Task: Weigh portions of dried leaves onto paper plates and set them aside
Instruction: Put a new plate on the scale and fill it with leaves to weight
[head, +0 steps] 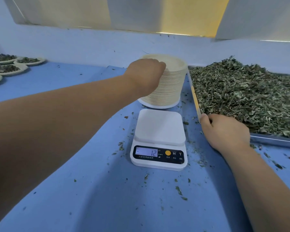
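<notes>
A tall stack of paper plates (172,84) stands behind a white digital scale (159,129) whose platform is bare and whose display reads minus 12. My left hand (145,74) reaches over the stack's top left rim, fingers curled down onto the top plates. A metal tray (273,140) heaped with dried green leaves (244,92) lies to the right. My right hand (224,131) rests at the tray's near left corner, its fingers curled over the rim.
Several filled paper plates (8,68) sit at the far left on the blue table cover (90,190). Loose leaf crumbs are scattered around the scale. A pale wall ledge runs along the back.
</notes>
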A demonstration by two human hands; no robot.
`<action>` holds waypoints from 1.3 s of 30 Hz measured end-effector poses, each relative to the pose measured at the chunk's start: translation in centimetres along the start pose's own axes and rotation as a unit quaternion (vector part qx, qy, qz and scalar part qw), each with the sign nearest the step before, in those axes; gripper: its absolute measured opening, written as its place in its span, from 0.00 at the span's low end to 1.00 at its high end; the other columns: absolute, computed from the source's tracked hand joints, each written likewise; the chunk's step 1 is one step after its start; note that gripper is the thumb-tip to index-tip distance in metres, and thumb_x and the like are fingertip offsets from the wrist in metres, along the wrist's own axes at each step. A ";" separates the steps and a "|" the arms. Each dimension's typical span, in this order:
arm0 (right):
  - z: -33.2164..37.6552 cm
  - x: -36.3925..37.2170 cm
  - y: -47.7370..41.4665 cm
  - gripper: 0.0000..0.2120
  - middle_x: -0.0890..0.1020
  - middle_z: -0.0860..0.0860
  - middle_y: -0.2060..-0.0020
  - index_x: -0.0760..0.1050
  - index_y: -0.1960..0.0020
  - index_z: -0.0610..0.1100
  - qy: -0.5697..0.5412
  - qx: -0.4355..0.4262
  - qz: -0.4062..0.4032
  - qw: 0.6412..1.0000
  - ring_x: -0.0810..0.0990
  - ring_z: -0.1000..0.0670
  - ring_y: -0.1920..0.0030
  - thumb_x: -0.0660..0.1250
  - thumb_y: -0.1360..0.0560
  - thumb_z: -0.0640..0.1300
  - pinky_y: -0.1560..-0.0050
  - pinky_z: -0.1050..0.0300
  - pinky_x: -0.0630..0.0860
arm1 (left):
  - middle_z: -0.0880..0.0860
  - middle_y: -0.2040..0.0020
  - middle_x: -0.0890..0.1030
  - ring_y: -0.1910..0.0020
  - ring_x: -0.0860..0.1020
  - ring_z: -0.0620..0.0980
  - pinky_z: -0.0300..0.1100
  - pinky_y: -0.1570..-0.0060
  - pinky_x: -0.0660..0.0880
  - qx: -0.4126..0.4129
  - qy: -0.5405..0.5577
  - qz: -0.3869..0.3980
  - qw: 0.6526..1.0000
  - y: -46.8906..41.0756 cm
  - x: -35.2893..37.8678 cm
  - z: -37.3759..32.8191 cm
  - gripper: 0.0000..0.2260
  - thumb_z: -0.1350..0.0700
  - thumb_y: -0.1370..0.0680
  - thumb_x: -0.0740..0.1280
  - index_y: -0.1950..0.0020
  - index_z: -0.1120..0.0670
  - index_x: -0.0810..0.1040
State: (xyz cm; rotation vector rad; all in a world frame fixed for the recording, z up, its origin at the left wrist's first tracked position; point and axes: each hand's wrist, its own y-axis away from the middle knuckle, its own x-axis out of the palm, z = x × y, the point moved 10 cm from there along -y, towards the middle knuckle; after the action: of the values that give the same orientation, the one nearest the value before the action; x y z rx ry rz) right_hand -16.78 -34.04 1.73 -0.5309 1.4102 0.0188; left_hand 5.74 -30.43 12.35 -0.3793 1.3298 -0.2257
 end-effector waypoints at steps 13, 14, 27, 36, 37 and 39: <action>0.2 -0.4 -0.1 0.25 0.74 0.49 0.74 0.71 0.67 0.46 -0.018 -0.005 -0.052 0.998 0.71 0.48 0.74 0.51 0.16 0.55 0.70 0.59 0.58 | 0.51 0.65 0.61 0.63 0.68 0.57 0.45 0.72 0.55 0.064 -0.110 -0.054 0.990 -0.2 -0.2 -1.2 0.14 0.69 0.26 0.60 0.40 0.61 0.70; 0.2 -0.4 -0.1 0.25 0.74 0.49 0.75 0.71 0.68 0.46 -0.018 -0.007 -0.053 0.998 0.71 0.48 0.74 0.51 0.16 0.54 0.70 0.59 0.57 | 0.51 0.65 0.60 0.64 0.67 0.56 0.45 0.72 0.55 0.067 -0.115 -0.058 0.989 -0.2 -0.3 -1.2 0.14 0.69 0.26 0.60 0.40 0.61 0.70; 0.5 -0.3 -0.1 0.25 0.74 0.48 0.74 0.72 0.66 0.45 -0.024 -0.013 -0.047 0.999 0.71 0.47 0.74 0.50 0.16 0.54 0.69 0.59 0.59 | 0.54 0.67 0.58 0.73 0.59 0.50 0.43 0.75 0.53 0.150 -0.247 -0.026 0.957 -0.1 0.9 -2.1 0.13 0.71 0.26 0.58 0.43 0.62 0.68; 0.5 -0.4 -0.1 0.25 0.73 0.48 0.75 0.70 0.67 0.45 -0.027 -0.015 -0.051 0.998 0.70 0.47 0.75 0.50 0.16 0.54 0.70 0.60 0.59 | 0.54 0.67 0.60 0.74 0.60 0.51 0.44 0.75 0.53 0.155 -0.251 -0.008 0.955 -0.5 0.6 -2.1 0.13 0.72 0.26 0.58 0.43 0.62 0.68; 0.5 -0.4 0.0 0.25 0.73 0.48 0.75 0.71 0.67 0.45 -0.026 -0.014 -0.051 0.998 0.70 0.47 0.75 0.50 0.16 0.54 0.70 0.60 0.59 | 0.54 0.67 0.61 0.73 0.60 0.51 0.44 0.75 0.53 0.155 -0.247 -0.006 0.956 -0.5 0.5 -2.0 0.13 0.72 0.26 0.58 0.44 0.62 0.68; 0.4 -0.4 -0.1 0.25 0.73 0.49 0.75 0.71 0.67 0.45 -0.026 -0.013 -0.053 0.998 0.70 0.47 0.75 0.50 0.17 0.54 0.70 0.60 0.59 | 0.54 0.67 0.63 0.73 0.61 0.52 0.43 0.74 0.53 0.156 -0.235 -0.009 0.959 -0.8 0.1 -1.6 0.13 0.71 0.26 0.58 0.43 0.62 0.68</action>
State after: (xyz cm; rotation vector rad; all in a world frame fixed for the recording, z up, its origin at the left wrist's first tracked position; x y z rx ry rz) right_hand -16.42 -33.83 2.18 -0.6224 1.3314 -0.0341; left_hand 4.25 -31.43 12.28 -0.1612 0.8054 -0.3324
